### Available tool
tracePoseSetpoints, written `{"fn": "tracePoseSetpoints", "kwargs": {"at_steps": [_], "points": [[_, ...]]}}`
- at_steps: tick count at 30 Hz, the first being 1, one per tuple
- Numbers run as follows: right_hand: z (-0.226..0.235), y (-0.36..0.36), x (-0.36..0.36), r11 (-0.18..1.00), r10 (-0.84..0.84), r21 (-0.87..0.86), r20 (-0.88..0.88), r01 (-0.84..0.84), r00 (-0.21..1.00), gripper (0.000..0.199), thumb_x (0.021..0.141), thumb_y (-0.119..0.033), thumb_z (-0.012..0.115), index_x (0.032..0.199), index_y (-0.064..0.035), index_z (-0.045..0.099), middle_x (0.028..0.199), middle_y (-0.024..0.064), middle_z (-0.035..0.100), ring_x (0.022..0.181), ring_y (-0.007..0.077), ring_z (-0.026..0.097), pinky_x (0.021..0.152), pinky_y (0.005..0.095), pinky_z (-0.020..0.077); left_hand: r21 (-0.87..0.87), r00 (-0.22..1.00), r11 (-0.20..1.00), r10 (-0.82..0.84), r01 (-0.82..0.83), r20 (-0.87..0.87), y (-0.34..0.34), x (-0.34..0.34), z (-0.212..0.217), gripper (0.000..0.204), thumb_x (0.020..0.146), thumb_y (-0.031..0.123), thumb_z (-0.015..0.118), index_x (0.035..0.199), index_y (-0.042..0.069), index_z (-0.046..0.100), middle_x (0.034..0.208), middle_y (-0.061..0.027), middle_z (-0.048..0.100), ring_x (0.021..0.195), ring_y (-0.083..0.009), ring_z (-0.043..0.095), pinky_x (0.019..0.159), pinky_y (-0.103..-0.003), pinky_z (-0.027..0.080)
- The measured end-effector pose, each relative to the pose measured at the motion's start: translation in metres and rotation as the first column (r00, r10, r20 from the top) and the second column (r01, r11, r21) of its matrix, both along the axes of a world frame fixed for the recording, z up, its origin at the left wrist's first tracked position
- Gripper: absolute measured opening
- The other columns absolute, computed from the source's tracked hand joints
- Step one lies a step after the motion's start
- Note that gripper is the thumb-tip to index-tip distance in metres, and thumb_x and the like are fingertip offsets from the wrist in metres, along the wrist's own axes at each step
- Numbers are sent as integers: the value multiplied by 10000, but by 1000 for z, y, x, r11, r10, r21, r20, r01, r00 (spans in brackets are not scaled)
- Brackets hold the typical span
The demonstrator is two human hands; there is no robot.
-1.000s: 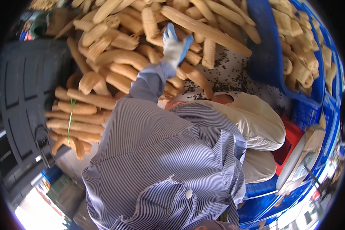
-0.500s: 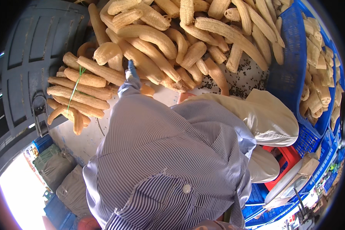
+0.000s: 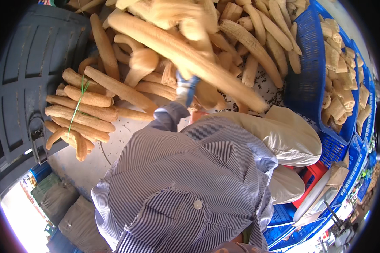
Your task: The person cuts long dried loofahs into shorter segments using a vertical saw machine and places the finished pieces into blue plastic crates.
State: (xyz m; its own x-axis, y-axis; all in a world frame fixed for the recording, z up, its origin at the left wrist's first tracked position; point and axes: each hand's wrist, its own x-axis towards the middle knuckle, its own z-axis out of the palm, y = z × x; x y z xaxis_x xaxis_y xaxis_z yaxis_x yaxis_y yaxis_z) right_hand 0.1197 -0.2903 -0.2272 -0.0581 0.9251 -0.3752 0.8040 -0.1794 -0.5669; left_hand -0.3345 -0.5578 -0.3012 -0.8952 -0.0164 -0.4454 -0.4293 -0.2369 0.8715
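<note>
My left hand (image 3: 185, 89), in a blue and white glove, reaches into a heap of dried loofah gourds (image 3: 223, 50). It is closed against a long, straight loofah (image 3: 169, 44), which lies slantwise above the heap and is smeared by motion. My fingers are partly hidden by it. Another blurred loofah (image 3: 143, 60) with a bulging end is just left of the hand. Further left lies a loofah bundle (image 3: 82, 111) tied with green string. My right hand cannot be made out; a small pinkish patch (image 3: 196, 116) shows by my trouser leg, and I cannot tell what it is.
A blue plastic crate (image 3: 306, 63) of cut loofah pieces (image 3: 340, 80) stands at the right. Dark seeds (image 3: 266, 86) are scattered on the pale floor. A red stool (image 3: 312, 179) shows beside my leg. Grey metal panelling (image 3: 38, 71) and stuffed sacks (image 3: 59, 202) line the left.
My left hand has moved right, deeper behind the gourds. The long loofah has come up off the heap and swung across it. Gourds around it have shifted, and the view has moved slightly.
</note>
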Motion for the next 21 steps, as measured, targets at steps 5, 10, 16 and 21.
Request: {"fn": "tracePoseSetpoints", "kwargs": {"at_steps": [5, 10, 16, 21], "points": [[-7, -4, 3, 999, -34, 4, -46, 35, 998, 438, 963, -81, 631, 1376, 23, 529, 1333, 118, 605, 1191, 224, 595, 1014, 318, 500, -26, 840, 857, -510, 515, -182, 125, -8, 29, 759, 872, 257, 795, 1494, 112, 385, 1292, -142, 629, 1139, -235, 624, 969, -324, 526], [-15, -9, 5, 997, -81, -2, -105, 81, 991, 428, 966, -72, 627, 1371, 31, 534, 1329, 118, 609, 1189, 218, 596, 1014, 311, 500, -197, 641, 661, -750, 724, -164, 187, -45, 124, 548, 969, 379, 649, 1395, 53, 538, 1320, -156, 629, 1259, -259, 574, 1026, -327, 514], [-20, -19, 17, 979, -199, -5, -195, 202, 960, 415, 970, -61, 621, 1364, 41, 540, 1324, 116, 612, 1186, 210, 597, 1014, 302, 500, 984, 651, 175, -742, -44, 161, 218, -90, 160, 528, 968, 503, 558, 1320, 110, 558, 1283, -145, 617, 1147, -330, 620, 972, -528, 541], [-18, -38, 57, 938, -329, 21, -259, 345, 908, 404, 974, -53, 616, 1359, 49, 545, 1319, 116, 615, 1183, 203, 598, 1013, 295, 500, 951, 691, -133, -659, 280, -296, 228, 2, 199, 654, 1008, 562, 399, 1467, 98, 444, 1413, -142, 553, 1294, -359, 543, 1059, -579, 462]]}}
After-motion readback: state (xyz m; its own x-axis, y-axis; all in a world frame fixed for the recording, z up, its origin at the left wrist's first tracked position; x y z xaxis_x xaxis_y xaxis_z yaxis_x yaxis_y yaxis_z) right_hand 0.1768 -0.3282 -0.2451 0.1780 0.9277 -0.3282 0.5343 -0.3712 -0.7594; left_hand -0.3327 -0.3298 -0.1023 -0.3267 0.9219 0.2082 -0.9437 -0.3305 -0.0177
